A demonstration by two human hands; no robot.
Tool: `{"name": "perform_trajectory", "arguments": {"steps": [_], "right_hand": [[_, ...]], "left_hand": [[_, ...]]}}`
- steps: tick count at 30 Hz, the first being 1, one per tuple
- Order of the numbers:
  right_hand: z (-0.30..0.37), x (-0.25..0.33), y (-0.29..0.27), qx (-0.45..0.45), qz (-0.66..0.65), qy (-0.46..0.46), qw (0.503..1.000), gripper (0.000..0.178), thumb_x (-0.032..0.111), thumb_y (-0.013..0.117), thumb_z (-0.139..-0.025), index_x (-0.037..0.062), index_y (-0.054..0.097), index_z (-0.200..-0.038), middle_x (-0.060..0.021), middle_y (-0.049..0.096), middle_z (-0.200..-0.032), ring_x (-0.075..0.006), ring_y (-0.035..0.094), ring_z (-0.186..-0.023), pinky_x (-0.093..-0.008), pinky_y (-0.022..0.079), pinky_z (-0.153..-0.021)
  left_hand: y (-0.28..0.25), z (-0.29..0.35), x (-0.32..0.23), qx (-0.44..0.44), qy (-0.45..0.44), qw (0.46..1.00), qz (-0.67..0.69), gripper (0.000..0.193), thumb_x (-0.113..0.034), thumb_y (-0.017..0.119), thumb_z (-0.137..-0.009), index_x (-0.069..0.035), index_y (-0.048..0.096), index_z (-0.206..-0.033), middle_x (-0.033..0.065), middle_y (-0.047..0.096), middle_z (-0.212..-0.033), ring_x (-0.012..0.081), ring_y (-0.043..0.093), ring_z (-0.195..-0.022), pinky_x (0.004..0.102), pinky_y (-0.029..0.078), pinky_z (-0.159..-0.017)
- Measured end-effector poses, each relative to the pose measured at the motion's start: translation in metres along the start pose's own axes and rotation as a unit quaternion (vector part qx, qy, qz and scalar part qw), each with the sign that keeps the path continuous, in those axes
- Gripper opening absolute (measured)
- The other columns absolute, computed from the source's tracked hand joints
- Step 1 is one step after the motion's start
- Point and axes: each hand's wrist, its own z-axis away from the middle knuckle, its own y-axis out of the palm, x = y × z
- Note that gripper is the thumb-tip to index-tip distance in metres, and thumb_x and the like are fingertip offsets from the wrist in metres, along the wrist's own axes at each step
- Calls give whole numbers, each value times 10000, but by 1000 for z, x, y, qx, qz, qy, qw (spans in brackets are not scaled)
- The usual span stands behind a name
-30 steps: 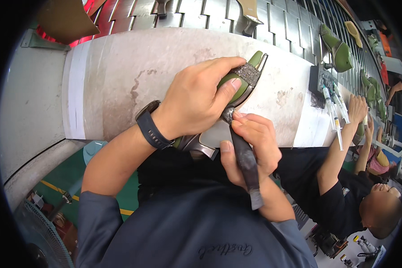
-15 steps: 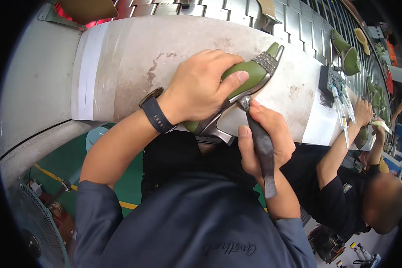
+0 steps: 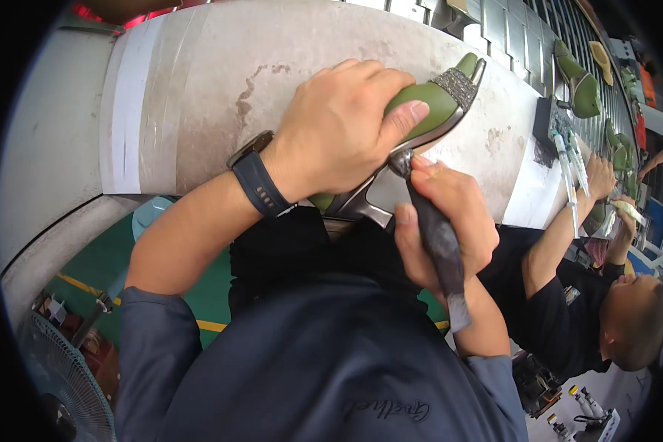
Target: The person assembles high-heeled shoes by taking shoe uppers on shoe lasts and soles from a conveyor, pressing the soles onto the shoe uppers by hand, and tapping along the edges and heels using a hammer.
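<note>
My left hand [image 3: 339,132] is closed over a high-heeled shoe on a green last [image 3: 429,104]; it lies on its side over the bench, toe toward the far right. A sparkly grey strap [image 3: 455,88] crosses near the toe, and a dark metallic sole runs along the near edge. The heel [image 3: 365,209] shows below my left wrist. My right hand [image 3: 460,210] grips a dark-handled hand tool [image 3: 440,239]. Its rounded head [image 3: 401,162] meets the sole's edge near the arch, while its flat end points toward me. The palm side of my left hand is hidden.
The pale, stained bench [image 3: 221,96] has white strips across it. At right stand a dark box [image 3: 549,129] and several syringes [image 3: 569,173]. Another green-lasted shoe [image 3: 580,85] rests on the metal conveyor. A co-worker [image 3: 567,295] works at right; a fan [image 3: 70,383] stands lower left.
The shoe, both hands and the tool have shifted slightly right in the picture as the view moved. The tool's head stays at the sole's edge and both grips look the same.
</note>
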Motion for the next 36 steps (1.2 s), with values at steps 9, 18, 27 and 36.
{"name": "perform_trajectory", "arguments": {"steps": [9, 18, 27, 36], "right_hand": [[11, 16, 5, -51, -91, 186, 977, 280, 20, 761, -882, -67, 699, -1140, -207, 770, -1093, -252, 754, -998, -344, 574, -926], [0, 17, -9, 13, -161, 174, 971, 232, 30, 754, -907, -36, 725, -1128, -162, 785, -1057, -184, 749, -962, -311, 577, -872], [-39, -8, -71, -213, -199, 244, 925, 215, -33, 673, -952, -69, 674, -1164, -168, 765, -1110, -180, 720, -1040, -302, 549, -933], [-27, -38, -40, -107, -178, 173, 963, 215, 13, 756, -915, -55, 702, -1112, -167, 782, -1055, -144, 732, -922, -273, 574, -832]], "left_hand": [[-1, 5, 4, -11, -7, 1000, 12, 325, -278, 629, -1037, 10, 720, -1159, 182, 721, -1032, 376, 684, -954, 435, 545, -838], [-4, 1, 1, 9, -8, 1000, 25, 361, -292, 627, -1035, 29, 706, -1181, 189, 721, -1052, 384, 680, -981, 442, 539, -865], [2, -38, -41, 160, -94, 981, -52, 857, -443, 849, -805, 14, 499, -1440, 253, 723, -1001, 450, 700, -939, 509, 560, -839], [15, -41, -39, 127, -43, 987, -87, 564, -321, 849, -803, 11, 524, -1123, 205, 707, -867, 419, 709, -806, 511, 567, -679]]}}
